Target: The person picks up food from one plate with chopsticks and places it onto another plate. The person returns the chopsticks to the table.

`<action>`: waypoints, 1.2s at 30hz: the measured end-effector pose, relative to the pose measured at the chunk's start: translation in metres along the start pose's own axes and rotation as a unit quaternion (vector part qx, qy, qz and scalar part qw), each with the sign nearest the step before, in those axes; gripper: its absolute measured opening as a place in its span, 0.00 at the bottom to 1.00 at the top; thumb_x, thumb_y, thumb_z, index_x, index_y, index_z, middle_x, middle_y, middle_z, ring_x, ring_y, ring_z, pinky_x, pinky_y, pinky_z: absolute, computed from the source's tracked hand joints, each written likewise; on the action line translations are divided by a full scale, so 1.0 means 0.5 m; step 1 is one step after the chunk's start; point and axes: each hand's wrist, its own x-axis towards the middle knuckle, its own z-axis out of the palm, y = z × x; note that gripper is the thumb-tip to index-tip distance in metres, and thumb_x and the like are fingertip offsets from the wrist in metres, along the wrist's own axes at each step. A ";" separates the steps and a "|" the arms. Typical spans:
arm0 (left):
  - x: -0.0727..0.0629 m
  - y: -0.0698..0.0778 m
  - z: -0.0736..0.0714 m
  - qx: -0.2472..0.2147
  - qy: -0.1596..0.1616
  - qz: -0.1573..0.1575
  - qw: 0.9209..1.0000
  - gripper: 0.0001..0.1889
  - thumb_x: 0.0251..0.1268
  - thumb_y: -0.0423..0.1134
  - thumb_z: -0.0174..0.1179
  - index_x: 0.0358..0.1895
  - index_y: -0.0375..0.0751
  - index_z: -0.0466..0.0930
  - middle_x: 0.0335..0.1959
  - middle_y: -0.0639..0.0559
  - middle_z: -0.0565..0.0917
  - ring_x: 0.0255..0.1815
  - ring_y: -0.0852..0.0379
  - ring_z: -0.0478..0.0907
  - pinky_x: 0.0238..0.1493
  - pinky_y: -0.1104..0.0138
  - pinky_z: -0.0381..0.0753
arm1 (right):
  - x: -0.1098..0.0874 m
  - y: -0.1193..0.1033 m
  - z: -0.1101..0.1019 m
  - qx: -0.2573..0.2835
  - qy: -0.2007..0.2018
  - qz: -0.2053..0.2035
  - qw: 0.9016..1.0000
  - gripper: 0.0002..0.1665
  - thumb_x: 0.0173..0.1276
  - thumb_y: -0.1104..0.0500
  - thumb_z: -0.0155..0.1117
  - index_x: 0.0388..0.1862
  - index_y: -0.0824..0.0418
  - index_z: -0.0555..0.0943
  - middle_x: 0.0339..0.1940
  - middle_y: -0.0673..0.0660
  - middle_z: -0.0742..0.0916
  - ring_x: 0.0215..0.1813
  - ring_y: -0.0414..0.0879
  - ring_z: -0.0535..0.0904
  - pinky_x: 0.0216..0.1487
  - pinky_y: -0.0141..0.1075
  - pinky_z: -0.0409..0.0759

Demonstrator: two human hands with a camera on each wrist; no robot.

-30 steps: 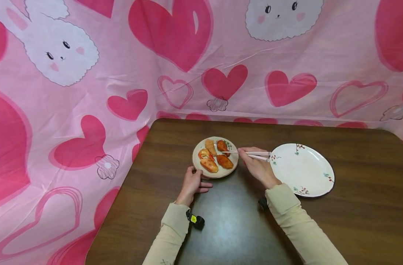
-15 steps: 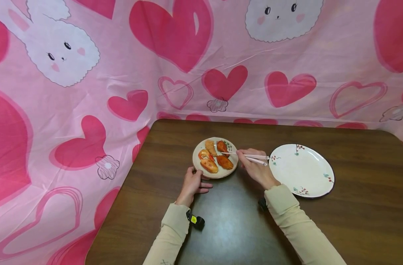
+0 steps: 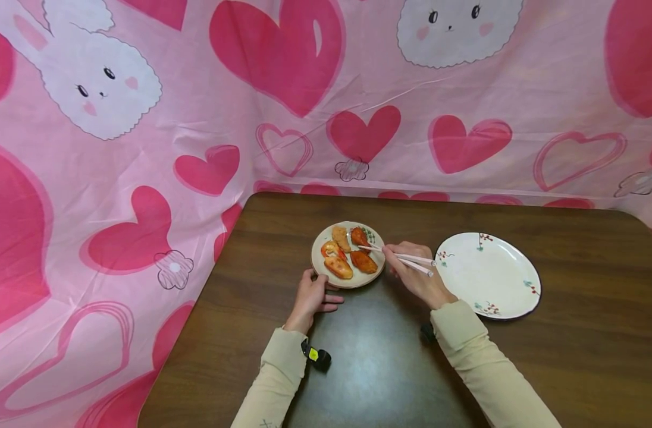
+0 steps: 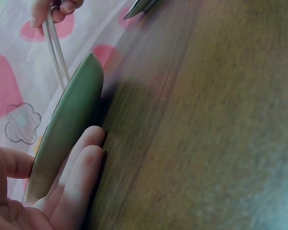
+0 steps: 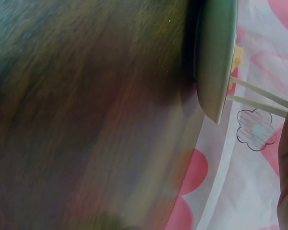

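A small round plate [image 3: 319, 236] bears several pieces of food. Among them are a reddish-brown drumstick-like piece [image 3: 359, 235], a browned chicken-wing-like piece [image 3: 364, 262], a pale breaded piece [image 3: 341, 237], a shrimp-like piece [image 3: 330, 248] and a golden bun-like piece [image 3: 338, 267]. My left hand [image 3: 309, 298] holds the plate's near-left edge, thumb at the rim; in the left wrist view, two fingers [image 4: 79, 184] lie along its underside. My right hand [image 3: 416, 274] grips a pair of pale pink chopsticks [image 3: 411, 259]. Their tips reach over the plate at the drumstick-like piece; whether they pinch it, I cannot tell.
A larger white oval plate [image 3: 489, 276] with berry-sprig decoration stands to the right, partly behind my right wrist. Both plates are on a dark wooden table [image 3: 379, 368]. A pink heart-patterned cloth [image 3: 283, 77] hangs behind and to the left of the table.
The chopsticks' rear ends have swung slightly lower and toward me as my right hand turned a little. Their tips stay by the drumstick-like piece. The left hand and both plates have not moved.
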 end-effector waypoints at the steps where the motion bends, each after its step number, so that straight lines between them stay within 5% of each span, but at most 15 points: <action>1: 0.004 -0.005 0.000 0.000 0.001 0.001 1.000 0.24 0.73 0.39 0.41 0.69 0.39 0.52 0.47 0.35 0.84 0.33 0.46 0.88 0.29 0.59 0.87 | -0.001 0.001 -0.001 -0.004 0.002 -0.006 1.000 0.14 0.72 0.53 0.58 0.37 0.59 0.87 0.19 0.50 0.81 0.23 0.41 0.73 0.21 0.26 0.72; 36: 0.001 -0.006 0.002 0.000 0.014 0.004 1.000 0.24 0.73 0.40 0.41 0.69 0.41 0.53 0.43 0.39 0.85 0.27 0.52 0.87 0.27 0.61 0.87 | -0.033 -0.012 -0.017 -0.006 0.056 -0.071 0.996 0.06 0.67 0.60 0.64 0.37 0.57 0.87 0.18 0.46 0.80 0.20 0.35 0.71 0.19 0.28 0.73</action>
